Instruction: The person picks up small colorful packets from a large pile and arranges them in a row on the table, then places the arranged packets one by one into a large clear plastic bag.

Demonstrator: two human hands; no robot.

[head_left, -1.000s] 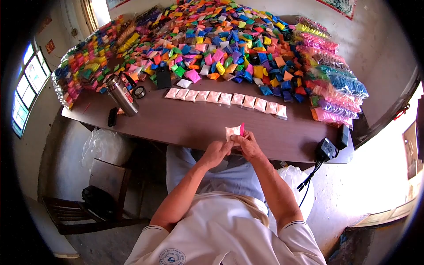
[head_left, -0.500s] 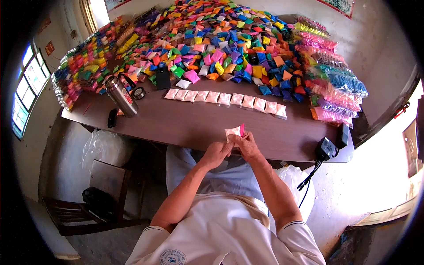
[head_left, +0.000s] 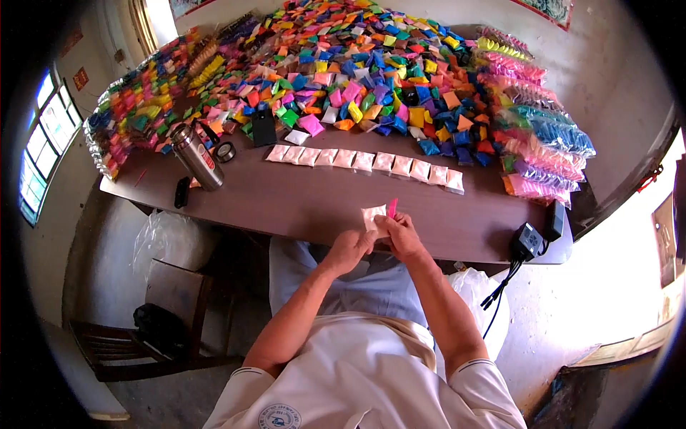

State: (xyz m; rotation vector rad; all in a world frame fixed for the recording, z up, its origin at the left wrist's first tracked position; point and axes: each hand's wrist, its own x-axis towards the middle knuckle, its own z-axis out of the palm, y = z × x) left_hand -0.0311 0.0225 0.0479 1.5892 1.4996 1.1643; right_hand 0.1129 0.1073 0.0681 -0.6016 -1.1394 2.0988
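Near the front edge of the table, my left hand [head_left: 350, 250] and my right hand [head_left: 402, 236] come together around a small pale pink packet [head_left: 372, 215]. The left fingers are closed at its lower edge; my right thumb presses on its face. A narrow bright pink piece [head_left: 392, 207] sticks up from my right fingers beside the packet, its kind too small to make out. Beyond my hands lies a slightly slanting row of similar pale pink packets [head_left: 363, 161], side by side on the brown table [head_left: 286, 196].
A large heap of colourful packets [head_left: 343, 64] covers the back of the table, with stacked bagged strips [head_left: 543, 136] at the right. A steel flask [head_left: 198, 157] stands at the left by a roll of tape [head_left: 224, 151]. Black adapters [head_left: 527, 242] with cables sit at the right edge.
The held packet has turned a little and shifted slightly left. The bright pink piece now stands more upright and a little apart from it. The row of packets is unchanged.
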